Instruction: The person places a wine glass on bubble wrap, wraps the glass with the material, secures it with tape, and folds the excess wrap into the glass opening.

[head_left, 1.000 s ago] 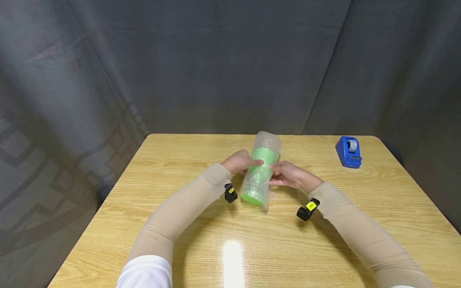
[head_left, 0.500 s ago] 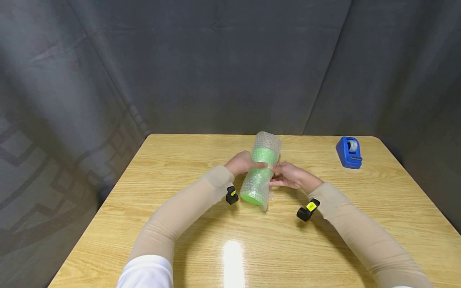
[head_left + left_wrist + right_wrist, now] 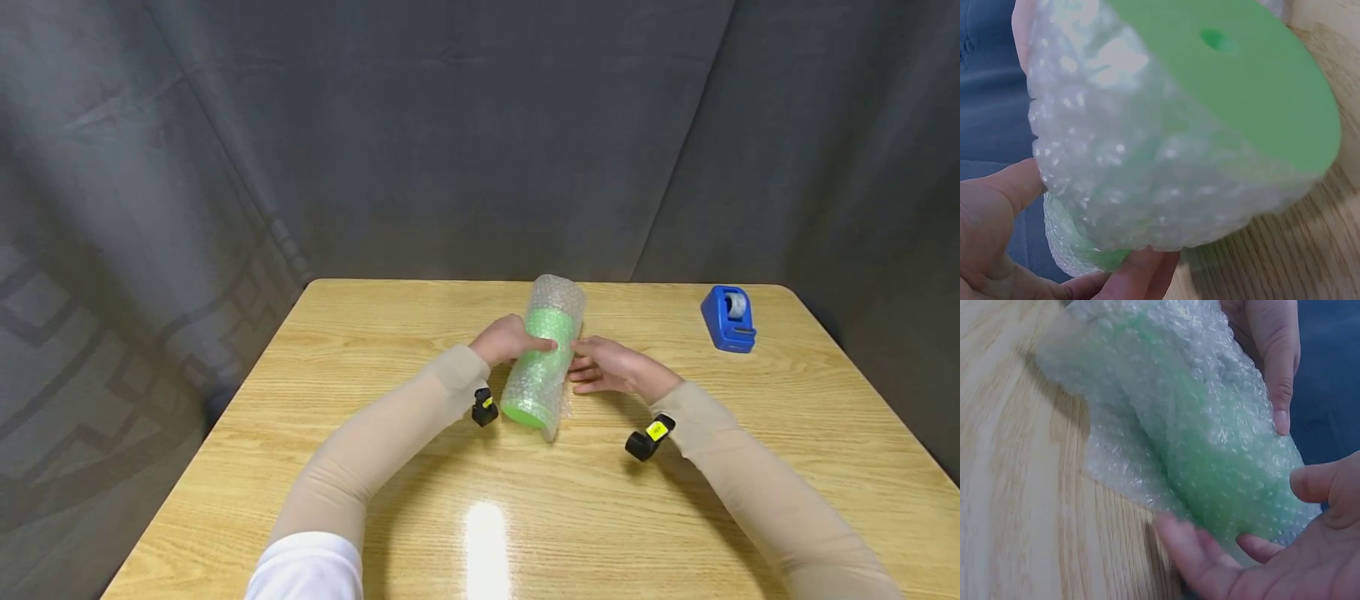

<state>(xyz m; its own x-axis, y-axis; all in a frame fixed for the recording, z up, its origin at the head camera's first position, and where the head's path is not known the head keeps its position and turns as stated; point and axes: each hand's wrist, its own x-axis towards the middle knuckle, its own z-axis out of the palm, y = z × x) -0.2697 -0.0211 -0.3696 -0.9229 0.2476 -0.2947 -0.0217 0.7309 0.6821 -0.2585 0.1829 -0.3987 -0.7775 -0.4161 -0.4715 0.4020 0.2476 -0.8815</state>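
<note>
A green cylinder (image 3: 551,325) lies on the table inside a sleeve of clear bubble wrap (image 3: 561,290). My left hand (image 3: 504,340) grips the wrapped cylinder from the left, thumb across its top and fingers curled beneath. In the left wrist view the cylinder's flat green end (image 3: 1260,81) has a small hole, and the left hand (image 3: 988,231) holds the side. To the right of the roll is my right hand (image 3: 613,368), fingers spread. From the right wrist view, its fingers (image 3: 1194,550) sit close by the wrap's loose edge (image 3: 1119,462); contact is unclear.
A blue tape dispenser (image 3: 729,327) with a roll of tape stands at the table's back right. The wooden table (image 3: 420,533) ends at a dark grey curtain (image 3: 480,167) behind. Black wrist cameras hang below both wrists.
The left thumb has slid slightly right over the wrap. My right hand has loosened its pinch on the wrap and drawn a little to the right. The roll stays in place.
</note>
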